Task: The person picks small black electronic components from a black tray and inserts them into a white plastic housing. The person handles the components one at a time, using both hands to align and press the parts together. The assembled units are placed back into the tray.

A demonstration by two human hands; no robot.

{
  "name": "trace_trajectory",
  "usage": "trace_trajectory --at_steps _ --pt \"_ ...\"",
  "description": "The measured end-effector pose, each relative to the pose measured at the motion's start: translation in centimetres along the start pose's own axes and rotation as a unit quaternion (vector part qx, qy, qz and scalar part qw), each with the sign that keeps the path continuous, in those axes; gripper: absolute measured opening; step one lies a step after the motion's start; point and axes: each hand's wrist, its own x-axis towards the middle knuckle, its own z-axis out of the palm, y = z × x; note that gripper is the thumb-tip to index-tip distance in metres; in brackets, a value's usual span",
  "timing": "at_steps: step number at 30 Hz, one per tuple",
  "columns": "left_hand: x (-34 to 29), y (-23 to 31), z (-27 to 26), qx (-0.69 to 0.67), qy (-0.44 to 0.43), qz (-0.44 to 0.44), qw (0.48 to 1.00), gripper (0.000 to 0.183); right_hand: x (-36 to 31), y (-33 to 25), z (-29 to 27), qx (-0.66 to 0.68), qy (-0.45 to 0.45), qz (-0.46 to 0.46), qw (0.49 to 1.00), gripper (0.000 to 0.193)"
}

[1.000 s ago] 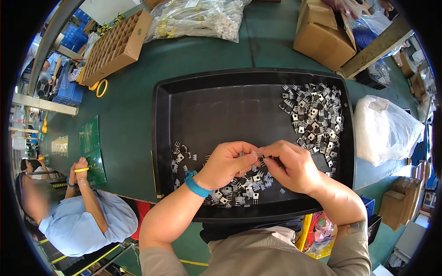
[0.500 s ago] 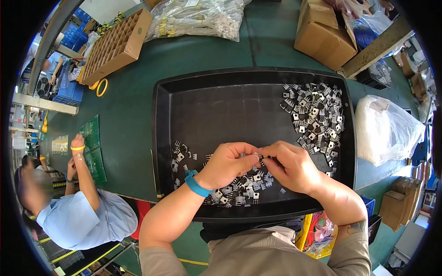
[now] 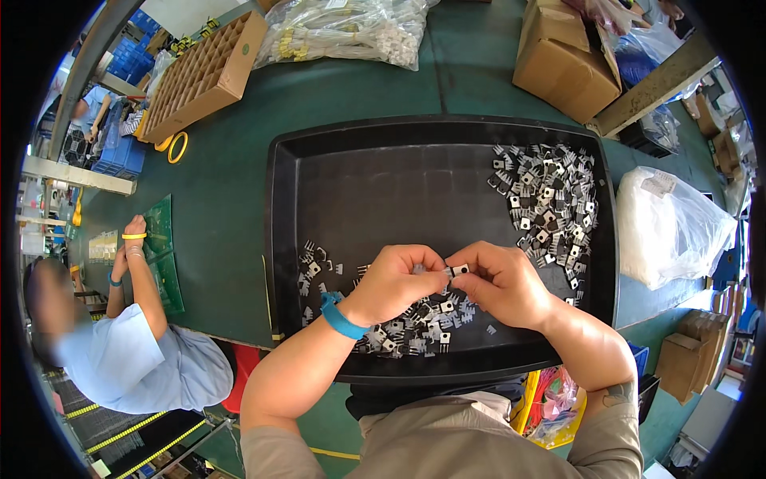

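Nearest, at the bottom of the frame, two bare forearms reach up into a large black tray [image 3: 383,191], with a blue band [image 3: 343,318] on the left wrist. The hands meet at the centre of the frame. The right hand [image 3: 504,287] grasps a small component [image 3: 460,271], its metal tab showing, between thumb and forefinger. The left hand [image 3: 399,281] has its fingers pinched on a pale piece [image 3: 420,269], mostly hidden, just beside the component's left end; whether the two parts are joined cannot be told.

The work looks part-way: this component is in hand, not yet set down. Just below the fingers, a mixed heap [image 3: 415,327] of components and grey comb-shaped pieces [image 3: 467,313] lies loose, so plenty seems left. Farther off, at the tray's right, a bigger heap [image 3: 550,207] of components is gathered, probably the finished share, though that is a judgement.

Beyond the tray, the green worktop [image 3: 215,199] carries a divided cardboard box [image 3: 203,76] at upper left and a clear bag of cables [image 3: 343,36] at top centre
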Motion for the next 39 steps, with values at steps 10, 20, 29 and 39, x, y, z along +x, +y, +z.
trace_trajectory --at_steps 10,20,29,39 --pt "0.2 -0.3 0.1 0.034 0.023 -0.016 0.999 0.007 0.7 2.0 -0.2 0.135 0.023 0.057 0.989 0.017" --pt "0.5 -0.4 -0.7 -0.140 0.036 -0.018 0.989 0.017 1.8 2.8 -0.8 0.296 0.026 0.064 0.953 0.006" --pt "0.7 -0.7 -0.9 -0.234 -0.011 0.041 0.971 0.018 2.3 4.5 -0.5 -0.375 -0.069 -0.143 0.913 0.019" --pt "1.0 -1.4 -1.3 -0.208 -0.037 0.057 0.976 0.015 1.5 3.1 0.0 -0.304 -0.105 -0.130 0.938 0.021"
